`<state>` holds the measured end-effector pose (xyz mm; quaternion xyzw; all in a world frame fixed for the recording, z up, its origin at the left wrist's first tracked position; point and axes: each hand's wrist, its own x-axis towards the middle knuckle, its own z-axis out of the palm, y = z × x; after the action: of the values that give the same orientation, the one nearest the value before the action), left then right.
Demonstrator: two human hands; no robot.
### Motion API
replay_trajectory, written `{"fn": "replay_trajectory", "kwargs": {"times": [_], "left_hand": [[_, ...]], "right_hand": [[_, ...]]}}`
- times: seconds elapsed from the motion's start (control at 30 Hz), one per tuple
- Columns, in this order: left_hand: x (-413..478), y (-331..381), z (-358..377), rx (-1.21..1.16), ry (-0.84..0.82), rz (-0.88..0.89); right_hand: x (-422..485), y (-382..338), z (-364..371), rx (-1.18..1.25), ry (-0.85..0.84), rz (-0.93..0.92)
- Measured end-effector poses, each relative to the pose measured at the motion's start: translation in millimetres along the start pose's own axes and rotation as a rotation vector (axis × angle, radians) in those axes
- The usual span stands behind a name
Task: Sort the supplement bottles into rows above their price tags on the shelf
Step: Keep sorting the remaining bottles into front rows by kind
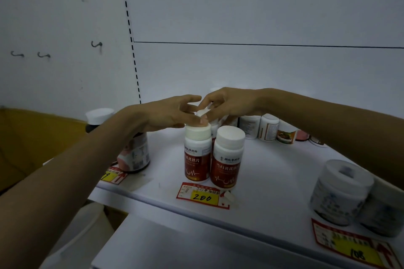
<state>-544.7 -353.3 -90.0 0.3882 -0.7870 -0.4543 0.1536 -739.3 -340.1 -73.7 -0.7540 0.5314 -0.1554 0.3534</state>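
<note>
While both hands meet over the middle row, I record the step in hand as seating a third bottle behind the front pair. The white shelf (273, 170) carries two grey tubs (341, 192) at the right edge, well apart from the work. The left hand (166, 113) is released, fingers stretched, thumb lying on the cap of the front left bottle (196, 155). The right hand (229, 102) pinches the cap of the rear bottle (202, 113), which stands just behind the front left bottle and the front right bottle (227, 157). All three stand behind the price tag (202, 196) marked 200. In my judgement the next move calls for squaring the rear bottle, then letting go without toppling the pair.
</note>
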Motion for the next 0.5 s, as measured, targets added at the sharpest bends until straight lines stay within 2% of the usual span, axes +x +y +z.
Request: {"fn": "replay_trajectory", "kwargs": {"times": [0.3,0.43,0.5], "left_hand": [[6,2,-4,-0.016,-0.014,0.002],[10,6,-9,-0.043,0.083,0.032],[14,7,-11,-0.037,0.112,0.04]], "right_hand": [[2,-4,-8,-0.05,0.012,0.009],[4,-3,-20,-0.07,0.276,-0.049],[7,1,-29,-0.253,0.453,-0.074]]}}
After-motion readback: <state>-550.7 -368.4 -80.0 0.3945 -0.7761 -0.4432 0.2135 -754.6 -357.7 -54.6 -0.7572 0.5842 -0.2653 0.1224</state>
